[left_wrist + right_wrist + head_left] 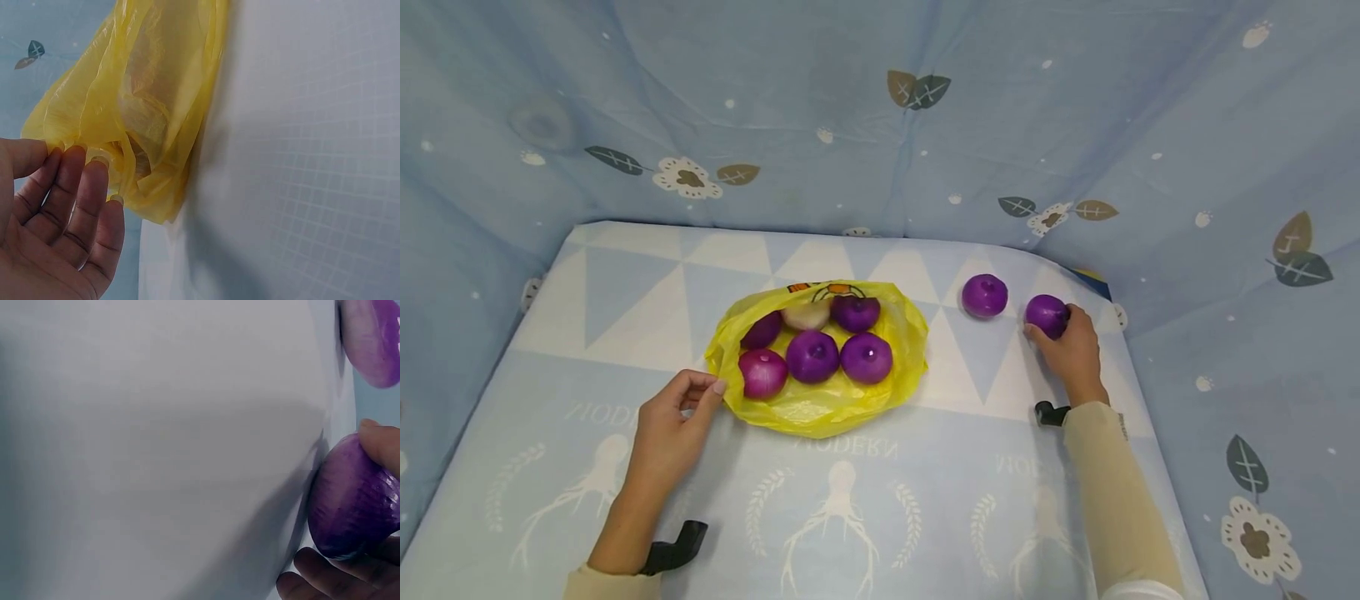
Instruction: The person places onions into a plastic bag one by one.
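Note:
A yellow plastic bag lies open on the table, with several purple onions and one whitish round bulb inside. My left hand pinches the bag's left rim between thumb and fingers; in the left wrist view the fingertips touch the thin yellow plastic. At the table's right side, my right hand grips a purple onion, thumb on one side and fingers on the other. The right wrist view shows this onion close to the tabletop. Another purple onion sits just left of it.
A pale blue and white patterned cloth covers the table. Blue curtains with leaf and flower prints hang behind and at both sides. A small dark blue and yellow thing shows at the table's back right corner. Black wrist mounts sit on both arms.

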